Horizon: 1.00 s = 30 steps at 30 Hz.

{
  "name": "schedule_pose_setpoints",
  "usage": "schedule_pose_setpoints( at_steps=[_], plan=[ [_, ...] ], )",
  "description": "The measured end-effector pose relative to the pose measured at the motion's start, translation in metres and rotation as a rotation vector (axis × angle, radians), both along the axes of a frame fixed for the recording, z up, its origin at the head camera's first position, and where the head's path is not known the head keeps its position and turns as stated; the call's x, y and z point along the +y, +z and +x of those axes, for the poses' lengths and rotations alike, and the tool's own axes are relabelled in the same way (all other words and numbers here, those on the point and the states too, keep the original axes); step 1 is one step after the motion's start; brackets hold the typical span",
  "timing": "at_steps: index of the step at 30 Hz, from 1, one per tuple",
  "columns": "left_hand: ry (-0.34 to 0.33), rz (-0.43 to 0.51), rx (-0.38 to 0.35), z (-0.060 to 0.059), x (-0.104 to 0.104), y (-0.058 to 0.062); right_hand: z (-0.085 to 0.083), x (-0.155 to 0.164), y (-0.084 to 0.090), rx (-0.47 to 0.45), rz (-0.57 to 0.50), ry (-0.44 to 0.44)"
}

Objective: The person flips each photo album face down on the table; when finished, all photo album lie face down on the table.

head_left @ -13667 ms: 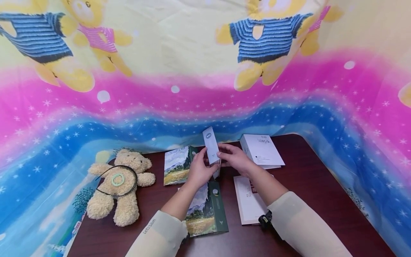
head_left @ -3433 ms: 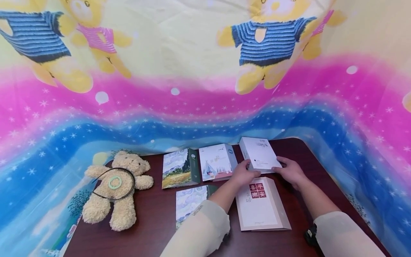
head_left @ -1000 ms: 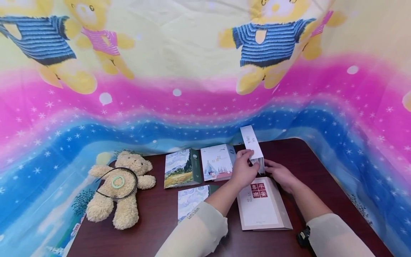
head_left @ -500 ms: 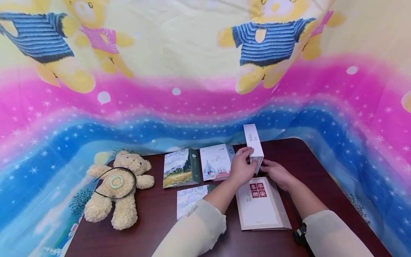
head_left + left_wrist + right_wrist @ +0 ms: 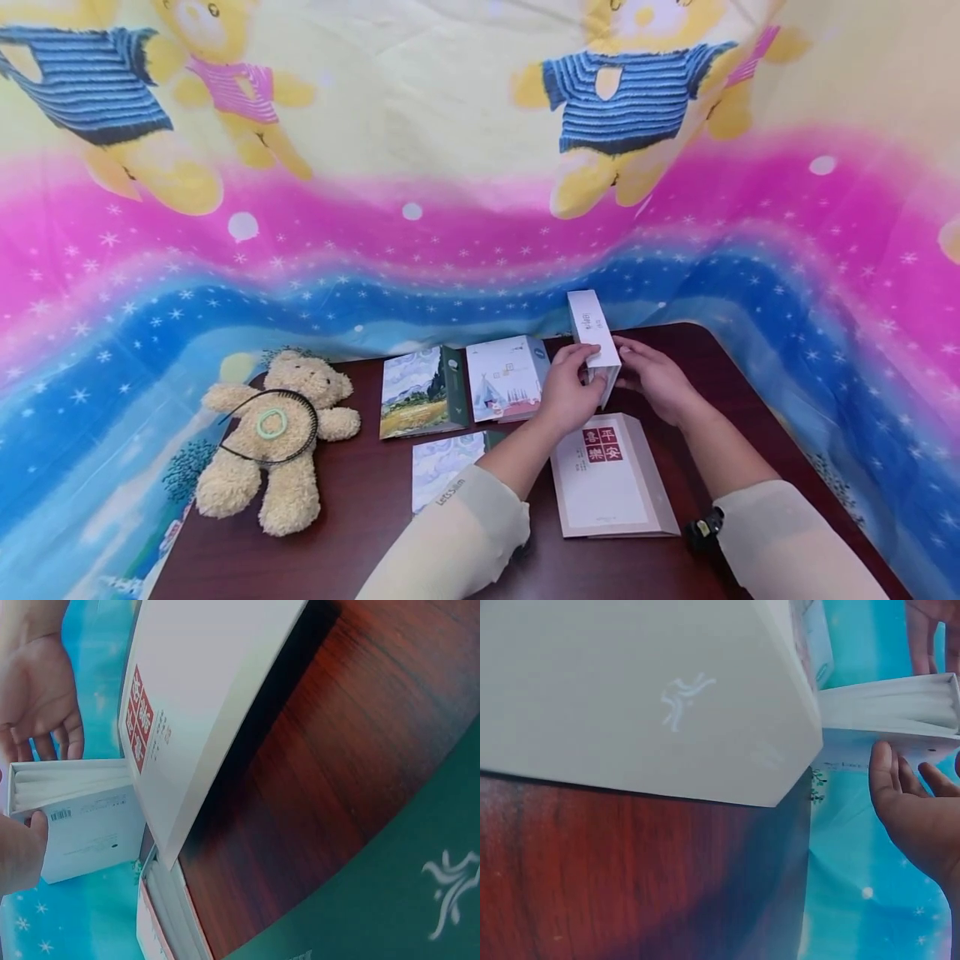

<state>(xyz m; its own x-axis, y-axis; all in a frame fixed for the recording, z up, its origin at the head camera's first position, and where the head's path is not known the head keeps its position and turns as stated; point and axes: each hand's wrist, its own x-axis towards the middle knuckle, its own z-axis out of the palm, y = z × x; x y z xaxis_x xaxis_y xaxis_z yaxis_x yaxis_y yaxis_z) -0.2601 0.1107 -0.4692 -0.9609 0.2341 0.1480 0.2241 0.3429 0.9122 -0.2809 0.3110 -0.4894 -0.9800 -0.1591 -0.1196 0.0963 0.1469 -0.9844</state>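
Observation:
A white photo album (image 5: 592,329) stands on edge at the back of the table, its lettered spine turned up. My left hand (image 5: 567,387) grips it near the front, with thumb and fingers on the spine and front edge. In the left wrist view a barcode shows on its cover beside my left thumb (image 5: 37,825), and the page sleeves are visible. My right hand (image 5: 660,379) is at the album's right side. In the right wrist view the right fingertips (image 5: 883,754) are right at the cover.
Photo albums lie around: a landscape one (image 5: 420,392), one with a tent (image 5: 504,379), one with red characters (image 5: 603,492), and another landscape one (image 5: 442,467) partly behind the left sleeve. On the left, a teddy bear (image 5: 292,492) bears a black headband (image 5: 318,425) and green ring (image 5: 273,423).
Earlier the tent album was held upright; it now lies flat. The white album, flat 3.4 seconds ago, has been tipped onto its edge. My right hand has since moved up along its side.

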Motion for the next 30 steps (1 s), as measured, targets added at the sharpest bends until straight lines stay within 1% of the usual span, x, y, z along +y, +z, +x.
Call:
schedule_pose_setpoints(
  at_steps=[5,9,14,19,22,26,30],
  plan=[
    [-0.017,0.032,-0.011,0.003,0.005,0.000,0.000,0.002,0.003,0.017,0.013,-0.017],
    [-0.017,0.064,-0.026,0.005,0.008,0.000,0.000,0.004,0.004,0.028,0.051,-0.022],
    [-0.002,0.047,-0.061,0.005,0.010,-0.002,0.000,0.005,0.005,0.025,0.071,-0.037],
    [-0.004,-0.001,-0.113,0.005,0.011,-0.003,0.001,0.008,0.007,0.026,0.073,-0.061],
    [-0.018,-0.062,-0.144,0.006,0.011,-0.004,0.002,0.010,0.008,0.026,0.065,-0.071],
    [-0.063,-0.156,-0.174,0.007,0.010,-0.007,0.003,0.014,0.009,0.026,0.063,-0.083],
    [-0.110,-0.208,-0.210,0.006,0.008,-0.014,0.004,0.017,0.010,0.025,0.064,-0.091]
  ],
)
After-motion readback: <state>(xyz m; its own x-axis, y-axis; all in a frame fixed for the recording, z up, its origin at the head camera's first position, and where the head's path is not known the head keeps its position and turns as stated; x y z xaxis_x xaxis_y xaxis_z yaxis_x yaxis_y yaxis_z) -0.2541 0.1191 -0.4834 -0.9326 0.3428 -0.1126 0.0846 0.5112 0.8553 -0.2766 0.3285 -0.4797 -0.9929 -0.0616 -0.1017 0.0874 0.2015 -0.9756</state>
